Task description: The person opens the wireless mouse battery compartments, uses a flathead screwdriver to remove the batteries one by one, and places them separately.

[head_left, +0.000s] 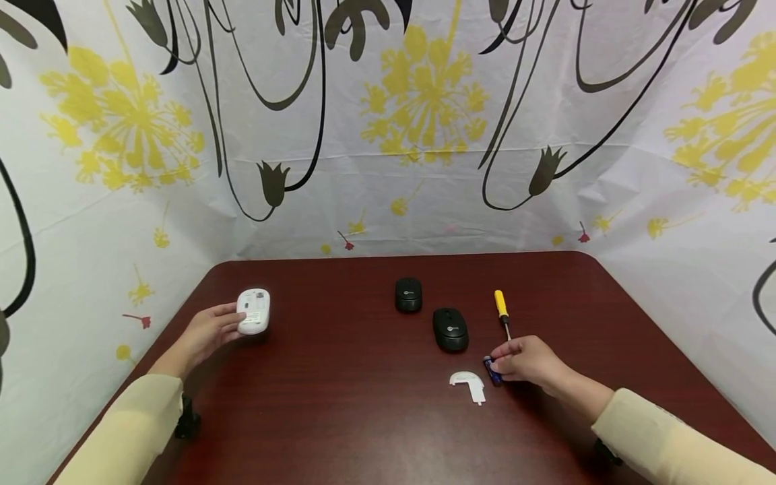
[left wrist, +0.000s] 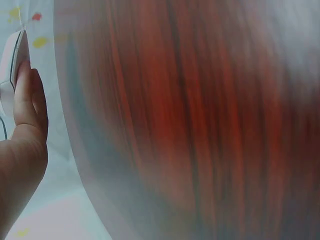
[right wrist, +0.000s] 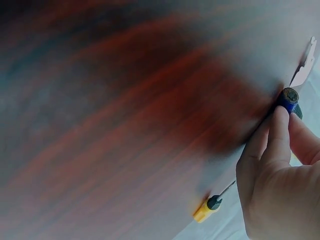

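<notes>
A white computer mouse is held at the table's left side by my left hand, its labelled underside facing the head camera. In the left wrist view the same mouse shows edge-on in the fingers. My right hand pinches a blue battery between thumb and fingers, low over the table or touching it; which one I cannot tell. The right wrist view shows the end of the battery above the fingertips. Just left of this hand lies a white plastic cover.
Two black mice, one farther back and one nearer, stand on the dark red table. A screwdriver with a yellow handle lies behind my right hand. Patterned white cloth hangs around the back and sides.
</notes>
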Action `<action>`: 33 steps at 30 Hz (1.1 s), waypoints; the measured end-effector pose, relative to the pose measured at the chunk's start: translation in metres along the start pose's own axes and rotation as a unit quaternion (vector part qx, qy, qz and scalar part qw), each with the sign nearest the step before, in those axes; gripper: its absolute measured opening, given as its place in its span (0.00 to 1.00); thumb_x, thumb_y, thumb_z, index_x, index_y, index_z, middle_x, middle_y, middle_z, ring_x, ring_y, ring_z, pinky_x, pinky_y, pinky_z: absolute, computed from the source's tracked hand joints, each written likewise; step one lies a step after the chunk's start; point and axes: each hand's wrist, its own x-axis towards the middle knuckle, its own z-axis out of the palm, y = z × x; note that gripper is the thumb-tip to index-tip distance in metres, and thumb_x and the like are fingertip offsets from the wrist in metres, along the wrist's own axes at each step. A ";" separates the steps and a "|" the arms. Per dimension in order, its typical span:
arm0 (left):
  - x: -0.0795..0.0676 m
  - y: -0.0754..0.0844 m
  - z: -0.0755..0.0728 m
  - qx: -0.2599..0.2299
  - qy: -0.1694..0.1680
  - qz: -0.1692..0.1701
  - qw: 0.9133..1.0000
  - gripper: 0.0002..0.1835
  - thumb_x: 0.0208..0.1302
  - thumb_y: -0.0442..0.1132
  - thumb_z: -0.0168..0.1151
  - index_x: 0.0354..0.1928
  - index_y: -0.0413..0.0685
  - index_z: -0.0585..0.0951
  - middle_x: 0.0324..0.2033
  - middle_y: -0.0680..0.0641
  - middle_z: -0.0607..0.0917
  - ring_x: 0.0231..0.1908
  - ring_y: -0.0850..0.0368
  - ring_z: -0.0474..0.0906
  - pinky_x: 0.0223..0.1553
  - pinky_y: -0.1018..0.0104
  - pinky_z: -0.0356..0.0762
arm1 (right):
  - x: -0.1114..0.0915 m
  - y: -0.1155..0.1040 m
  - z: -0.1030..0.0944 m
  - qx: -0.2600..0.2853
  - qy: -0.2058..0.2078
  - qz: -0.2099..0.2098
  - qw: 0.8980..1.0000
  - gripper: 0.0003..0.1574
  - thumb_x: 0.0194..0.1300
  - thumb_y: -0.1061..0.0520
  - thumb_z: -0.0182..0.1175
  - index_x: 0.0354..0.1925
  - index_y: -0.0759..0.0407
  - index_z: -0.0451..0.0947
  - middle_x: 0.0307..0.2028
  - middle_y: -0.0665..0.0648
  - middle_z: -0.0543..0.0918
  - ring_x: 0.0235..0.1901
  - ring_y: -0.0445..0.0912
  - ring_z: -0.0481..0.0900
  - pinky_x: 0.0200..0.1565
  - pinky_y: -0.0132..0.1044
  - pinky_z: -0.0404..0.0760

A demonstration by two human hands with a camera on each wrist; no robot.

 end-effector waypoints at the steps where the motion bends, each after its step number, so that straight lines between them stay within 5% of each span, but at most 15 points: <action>1: -0.001 0.000 -0.004 0.007 0.004 -0.004 1.000 0.39 0.70 0.34 0.58 0.72 0.26 0.47 0.36 0.56 0.81 0.36 0.65 0.81 0.40 0.67 0.82 | 0.000 0.000 0.000 0.000 -0.001 0.000 1.000 0.15 0.60 0.70 0.65 0.45 0.77 0.77 0.31 0.59 0.83 0.32 0.47 0.82 0.38 0.44 0.85; 13: -0.009 -0.005 -0.035 0.088 0.027 -0.033 0.995 0.39 0.71 0.38 0.56 0.71 0.24 0.47 0.36 0.58 0.78 0.35 0.68 0.78 0.39 0.69 0.82 | 0.000 -0.001 0.000 -0.003 -0.003 -0.002 1.000 0.15 0.60 0.70 0.65 0.45 0.77 0.77 0.32 0.59 0.83 0.32 0.48 0.82 0.39 0.44 0.85; 33: -0.007 -0.007 -0.035 0.123 0.044 -0.044 0.990 0.38 0.70 0.38 0.57 0.70 0.22 0.50 0.35 0.56 0.79 0.33 0.68 0.77 0.37 0.68 0.82 | -0.001 -0.001 0.001 -0.004 0.001 0.004 1.000 0.15 0.60 0.70 0.64 0.45 0.77 0.77 0.32 0.59 0.83 0.33 0.48 0.82 0.38 0.44 0.85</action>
